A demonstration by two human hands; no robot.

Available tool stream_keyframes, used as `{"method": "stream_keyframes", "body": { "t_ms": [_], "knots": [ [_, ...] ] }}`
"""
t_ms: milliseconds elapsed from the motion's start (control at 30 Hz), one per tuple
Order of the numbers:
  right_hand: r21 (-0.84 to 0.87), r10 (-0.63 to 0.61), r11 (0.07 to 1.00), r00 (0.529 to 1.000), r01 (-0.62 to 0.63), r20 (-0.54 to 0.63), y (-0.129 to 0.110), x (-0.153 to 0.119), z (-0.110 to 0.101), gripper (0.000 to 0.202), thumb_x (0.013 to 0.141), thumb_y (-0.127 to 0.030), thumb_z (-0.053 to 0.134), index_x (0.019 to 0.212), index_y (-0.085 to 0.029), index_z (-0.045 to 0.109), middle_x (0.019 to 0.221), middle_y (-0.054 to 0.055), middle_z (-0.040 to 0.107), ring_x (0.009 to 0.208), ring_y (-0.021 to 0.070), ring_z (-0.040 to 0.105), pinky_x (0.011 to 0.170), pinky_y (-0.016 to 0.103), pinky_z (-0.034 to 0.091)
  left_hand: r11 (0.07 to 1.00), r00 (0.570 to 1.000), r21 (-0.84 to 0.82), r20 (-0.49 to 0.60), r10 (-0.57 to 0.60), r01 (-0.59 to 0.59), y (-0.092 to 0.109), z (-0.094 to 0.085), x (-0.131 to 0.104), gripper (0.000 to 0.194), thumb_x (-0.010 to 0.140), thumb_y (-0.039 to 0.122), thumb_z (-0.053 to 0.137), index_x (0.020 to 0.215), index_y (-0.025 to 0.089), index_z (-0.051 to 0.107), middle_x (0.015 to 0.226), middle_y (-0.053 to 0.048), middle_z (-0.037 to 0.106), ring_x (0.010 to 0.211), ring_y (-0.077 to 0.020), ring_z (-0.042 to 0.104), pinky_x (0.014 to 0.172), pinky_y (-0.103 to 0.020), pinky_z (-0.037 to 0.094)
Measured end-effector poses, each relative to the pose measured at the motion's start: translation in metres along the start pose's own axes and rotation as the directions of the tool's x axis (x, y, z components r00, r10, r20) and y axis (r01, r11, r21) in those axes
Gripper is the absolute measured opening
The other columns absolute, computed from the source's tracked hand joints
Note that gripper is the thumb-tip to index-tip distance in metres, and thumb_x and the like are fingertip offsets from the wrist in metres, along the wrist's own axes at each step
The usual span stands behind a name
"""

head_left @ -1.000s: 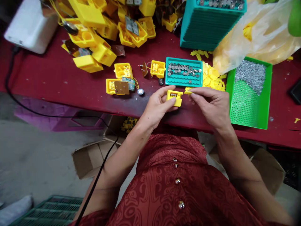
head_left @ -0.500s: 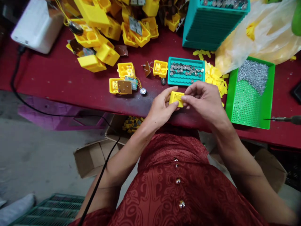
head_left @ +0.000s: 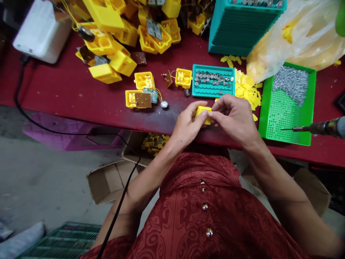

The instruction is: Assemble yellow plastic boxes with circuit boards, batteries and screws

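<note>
Both my hands meet over the near edge of the red table (head_left: 67,93). My left hand (head_left: 188,124) grips a small yellow plastic box (head_left: 202,112) from the left and below. My right hand (head_left: 234,117) pinches the same box from the right, thumb and fingers pressing on its top. Just beyond the hands lies a small teal tray (head_left: 212,90) with several button cells. A pile of small yellow lids (head_left: 246,90) sits to its right.
A green tray (head_left: 285,118) holds a heap of screws. An electric screwdriver (head_left: 320,127) pokes in from the right edge over that tray. Open yellow boxes with circuit boards (head_left: 140,95) lie left; a heap of yellow housings (head_left: 115,36), stacked teal trays (head_left: 242,28) and a plastic bag (head_left: 291,36) behind.
My right hand brought a small yellow lid to the box and now presses on it. The screwdriver has come into view from the right.
</note>
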State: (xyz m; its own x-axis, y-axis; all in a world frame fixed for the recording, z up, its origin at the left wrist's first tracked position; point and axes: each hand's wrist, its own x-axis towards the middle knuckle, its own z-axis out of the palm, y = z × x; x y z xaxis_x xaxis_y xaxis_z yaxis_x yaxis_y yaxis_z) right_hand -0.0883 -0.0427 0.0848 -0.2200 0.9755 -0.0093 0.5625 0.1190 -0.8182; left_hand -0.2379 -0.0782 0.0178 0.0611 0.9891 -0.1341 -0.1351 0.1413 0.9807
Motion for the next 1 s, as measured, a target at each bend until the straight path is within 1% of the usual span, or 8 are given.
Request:
{"method": "stream_keyframes", "body": {
  "t_ms": [167,300,367,500,600,800,933,1000],
  "knots": [
    [-0.115,-0.115,0.987,0.993,0.111,-0.035,-0.004,-0.006,-0.001,0.019,0.079,-0.021,0.078,0.075,-0.018,0.06,0.069,-0.004,0.062,0.061,0.0075,0.05,0.063,0.026,0.039,0.992,0.999,-0.121,-0.005,-0.045,0.044,0.007,0.0,-0.007,0.036,0.094,0.045,0.069,0.12,0.019,0.069,0.105,-0.006,0.073,0.089,-0.0163,0.071,0.072,-0.025,0.063],
    [-0.013,-0.094,0.996,0.992,0.094,-0.082,0.002,-0.008,-0.005,0.025,0.083,-0.04,0.078,0.084,-0.02,0.063,0.076,-0.001,0.067,0.065,0.0097,0.053,0.062,0.025,0.041,0.967,0.996,-0.237,0.012,-0.089,0.089,0.014,-0.002,-0.012,0.034,0.096,0.042,0.067,0.121,0.02,0.066,0.109,-0.007,0.076,0.089,-0.0171,0.073,0.07,-0.025,0.063],
    [0.034,-0.061,0.997,0.998,0.062,-0.03,0.006,-0.009,-0.007,0.025,0.084,-0.042,0.077,0.093,-0.02,0.07,0.083,0.002,0.072,0.07,0.0116,0.059,0.064,0.026,0.044,0.96,0.996,-0.265,0.023,-0.089,0.092,0.016,-0.003,-0.014,0.033,0.097,0.041,0.065,0.121,0.02,0.065,0.114,-0.008,0.076,0.09,-0.0168,0.074,0.069,-0.025,0.063],
    [-0.015,0.016,1.0,0.993,-0.014,0.114,0.01,-0.012,-0.008,0.024,0.083,-0.038,0.074,0.097,-0.018,0.078,0.093,0.004,0.077,0.076,0.0139,0.063,0.07,0.029,0.046,0.982,0.995,-0.184,0.099,-0.027,0.045,0.013,-0.003,-0.014,0.039,0.09,0.04,0.074,0.123,0.02,0.066,0.121,-0.009,0.075,0.101,-0.0191,0.073,0.08,-0.027,0.062],
    [-0.031,0.087,0.996,0.988,-0.084,0.127,0.011,-0.019,-0.008,0.023,0.081,-0.035,0.074,0.094,-0.017,0.078,0.089,0.004,0.076,0.073,0.0127,0.06,0.068,0.027,0.044,1.0,0.992,-0.016,0.126,0.009,-0.007,0.009,-0.003,-0.016,0.047,0.082,0.033,0.081,0.125,0.02,0.067,0.119,-0.008,0.076,0.104,-0.0208,0.071,0.089,-0.029,0.06],
    [-0.08,0.056,0.995,0.997,-0.051,0.062,0.016,-0.027,-0.009,0.021,0.082,-0.034,0.073,0.093,-0.016,0.075,0.081,0.001,0.073,0.063,0.009,0.052,0.064,0.025,0.041,0.98,0.994,0.195,0.103,0.03,-0.05,0.009,0.006,-0.023,0.043,0.088,0.03,0.07,0.129,0.019,0.065,0.123,-0.008,0.075,0.105,-0.0221,0.07,0.088,-0.032,0.058],
    [-0.075,0.013,0.997,1.0,-0.012,0.011,0.018,-0.037,-0.01,0.017,0.085,-0.031,0.072,0.095,-0.017,0.074,0.085,0.002,0.073,0.07,0.011,0.059,0.07,0.027,0.048,0.995,0.988,0.095,0.154,0.027,-0.042,0.009,0.014,-0.017,0.042,0.086,0.031,0.075,0.125,0.021,0.065,0.122,-0.008,0.075,0.105,-0.0206,0.071,0.085,-0.029,0.06],
    [-0.089,-0.058,0.995,0.991,0.048,-0.117,0.016,-0.052,-0.018,0.02,0.089,-0.036,0.073,0.099,-0.019,0.073,0.093,0.004,0.074,0.078,0.0139,0.064,0.075,0.031,0.052,1.0,0.983,-0.011,0.183,-0.003,0.005,0.009,0.018,-0.012,0.045,0.084,0.033,0.079,0.125,0.021,0.064,0.119,-0.008,0.076,0.102,-0.0195,0.073,0.082,-0.028,0.061]
  ]
}}
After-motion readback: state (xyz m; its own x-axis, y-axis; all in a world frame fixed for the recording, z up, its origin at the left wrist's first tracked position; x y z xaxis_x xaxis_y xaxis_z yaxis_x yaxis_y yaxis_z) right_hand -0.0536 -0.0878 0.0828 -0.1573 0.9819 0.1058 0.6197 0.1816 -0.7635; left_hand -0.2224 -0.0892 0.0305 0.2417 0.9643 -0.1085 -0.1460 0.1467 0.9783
